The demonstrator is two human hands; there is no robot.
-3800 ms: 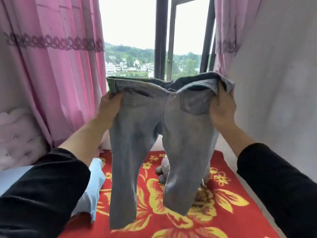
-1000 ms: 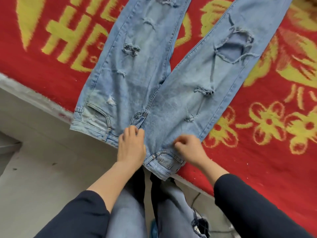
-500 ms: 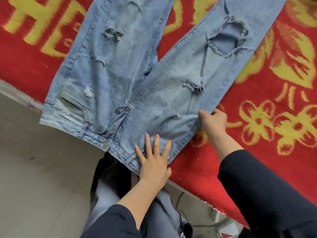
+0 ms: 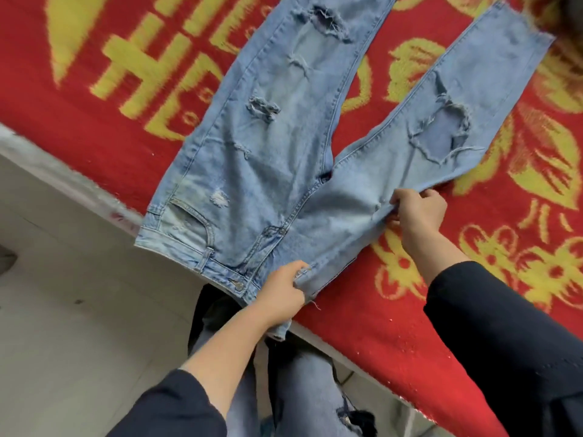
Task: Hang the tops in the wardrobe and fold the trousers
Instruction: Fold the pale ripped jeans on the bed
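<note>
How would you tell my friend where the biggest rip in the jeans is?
Find the red blanket with yellow flowers, where light blue jeans lie spread out. Follow the leg the right hand grips, up past that hand, to the biggest rip. It is a wide open window with dangling threads; the other rips are smaller frayed slits.

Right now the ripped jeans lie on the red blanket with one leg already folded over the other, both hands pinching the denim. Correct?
Not quite: the head view shows the jeans spread on the red blanket with the legs apart in a V, neither folded over the other. The left hand and right hand do pinch the denim.
</note>
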